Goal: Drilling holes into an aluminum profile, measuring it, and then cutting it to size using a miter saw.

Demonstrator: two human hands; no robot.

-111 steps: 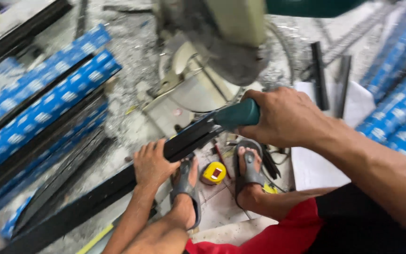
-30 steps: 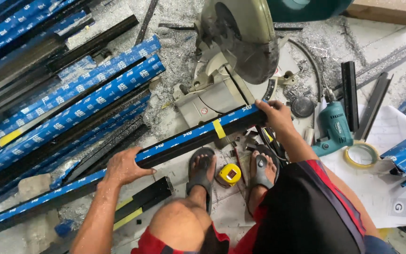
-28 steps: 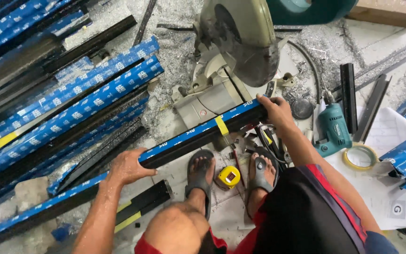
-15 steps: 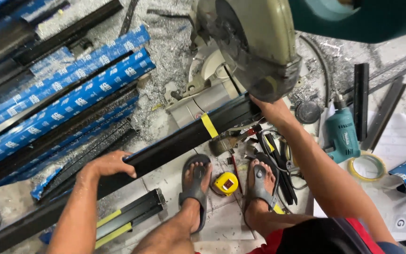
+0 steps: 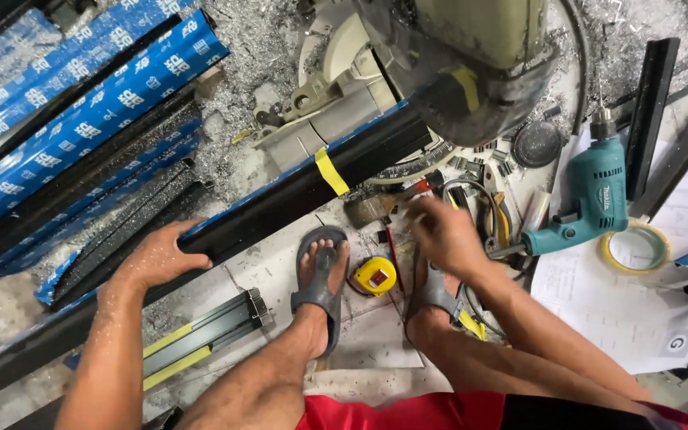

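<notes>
A long black metal profile with a yellow tape mark lies slanted across the floor, its upper end under the chop saw. My left hand grips the profile's near edge at lower left. Clear of the profile, my right hand hovers with loose fingers over small tools and a red pencil just below the saw base. I cannot see anything held in it. My feet in grey sandals rest between the hands, beside a yellow tape measure.
Blue-wrapped profiles are stacked at upper left among metal shavings. A teal drill, a roll of tape and paper sheets lie to the right. A short profile with yellow stripes lies near my left knee. Black offcuts lean at upper right.
My right hand has let go of the profile at the saw and dropped back toward the small tools. The left hand keeps its hold. The view has moved closer to the saw.
</notes>
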